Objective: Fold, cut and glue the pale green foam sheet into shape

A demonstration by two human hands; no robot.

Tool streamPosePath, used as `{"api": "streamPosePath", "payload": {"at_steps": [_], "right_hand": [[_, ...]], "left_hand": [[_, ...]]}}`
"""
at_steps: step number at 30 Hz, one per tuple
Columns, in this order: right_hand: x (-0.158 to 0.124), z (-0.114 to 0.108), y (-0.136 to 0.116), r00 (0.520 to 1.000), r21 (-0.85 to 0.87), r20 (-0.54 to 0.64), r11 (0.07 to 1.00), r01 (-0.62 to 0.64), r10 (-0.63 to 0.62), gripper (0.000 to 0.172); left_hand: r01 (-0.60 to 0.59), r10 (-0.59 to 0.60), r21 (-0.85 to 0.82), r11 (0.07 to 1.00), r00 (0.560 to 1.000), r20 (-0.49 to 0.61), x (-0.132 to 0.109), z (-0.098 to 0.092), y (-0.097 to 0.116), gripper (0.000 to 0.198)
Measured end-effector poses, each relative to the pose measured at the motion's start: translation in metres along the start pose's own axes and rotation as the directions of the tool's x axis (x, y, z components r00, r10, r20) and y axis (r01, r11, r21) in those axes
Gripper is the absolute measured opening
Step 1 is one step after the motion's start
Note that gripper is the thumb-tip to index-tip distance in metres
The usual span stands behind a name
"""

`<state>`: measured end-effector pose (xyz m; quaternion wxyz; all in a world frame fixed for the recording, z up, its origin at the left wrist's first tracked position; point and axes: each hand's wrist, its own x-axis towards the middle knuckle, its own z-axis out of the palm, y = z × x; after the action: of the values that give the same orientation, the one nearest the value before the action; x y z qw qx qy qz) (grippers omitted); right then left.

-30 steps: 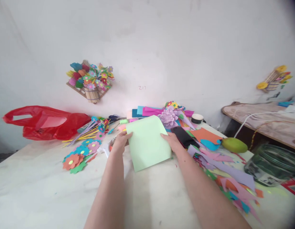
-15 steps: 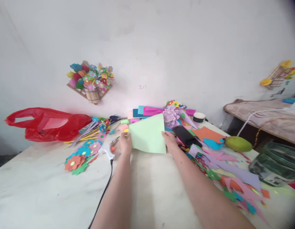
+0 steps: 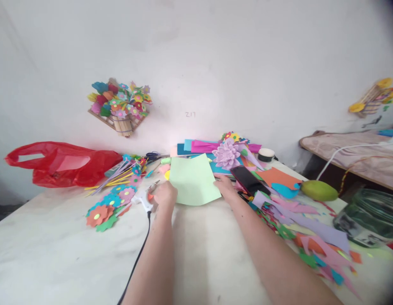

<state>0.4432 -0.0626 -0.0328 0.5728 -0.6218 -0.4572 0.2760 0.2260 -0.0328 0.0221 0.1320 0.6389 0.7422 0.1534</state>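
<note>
A light green craft sheet (image 3: pixel 194 180), probably foam, is in front of me at the middle of the table, its lower edge bowed. My left hand (image 3: pixel 166 195) is closed at the sheet's lower left edge, covering that corner. On the opposite side, my right hand (image 3: pixel 224 186) pinches the right edge with its fingertips. Just left of my left hand lies a white glue gun (image 3: pixel 143 199) with a black cord. A lilac foam flower (image 3: pixel 227 154) rests behind the sheet, and a dark phone (image 3: pixel 249 180) lies right of my right hand.
Foam flowers (image 3: pixel 101 215) and a red plastic bag (image 3: pixel 69 165) lie at left. Coloured scraps (image 3: pixel 317 231) spread along the right, near a green mango (image 3: pixel 319 190) and a glass jar (image 3: pixel 369 218). Folded sheets (image 3: pixel 202 146) lie against the wall.
The green sheet has turned, its upper right corner shifting left and its upper left corner rising. My left hand has moved slightly down and towards the glue gun.
</note>
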Motion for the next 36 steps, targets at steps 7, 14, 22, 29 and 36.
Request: {"api": "streamPosePath", "payload": {"at_steps": [7,14,22,29,36], "right_hand": [[-0.002,0.001,-0.003,0.994,0.090,-0.013,0.990,-0.110,0.112,0.041],[-0.008,0.004,-0.009,0.990,0.260,-0.016,0.957,-0.130,0.139,0.035],[-0.020,0.004,-0.031,0.968,0.402,0.161,0.883,-0.241,0.191,0.023],[-0.020,-0.003,-0.033,0.930,0.539,0.344,0.783,-0.310,0.131,0.021],[-0.024,-0.009,-0.035,0.810,0.494,0.586,0.788,-0.367,0.010,0.027]], "left_hand": [[-0.405,0.400,0.064,0.912,0.845,-0.355,-0.007,-0.004,0.013,0.045],[-0.879,0.897,-0.187,0.438,0.440,0.030,-0.017,0.034,0.032,0.085],[-0.797,0.883,-0.393,0.459,0.459,0.101,-0.019,0.051,0.031,0.068],[-0.688,0.836,-0.530,0.496,0.544,0.075,-0.020,0.045,0.030,0.065],[-0.670,0.823,-0.537,0.512,0.561,0.085,-0.020,0.046,0.031,0.070]]}}
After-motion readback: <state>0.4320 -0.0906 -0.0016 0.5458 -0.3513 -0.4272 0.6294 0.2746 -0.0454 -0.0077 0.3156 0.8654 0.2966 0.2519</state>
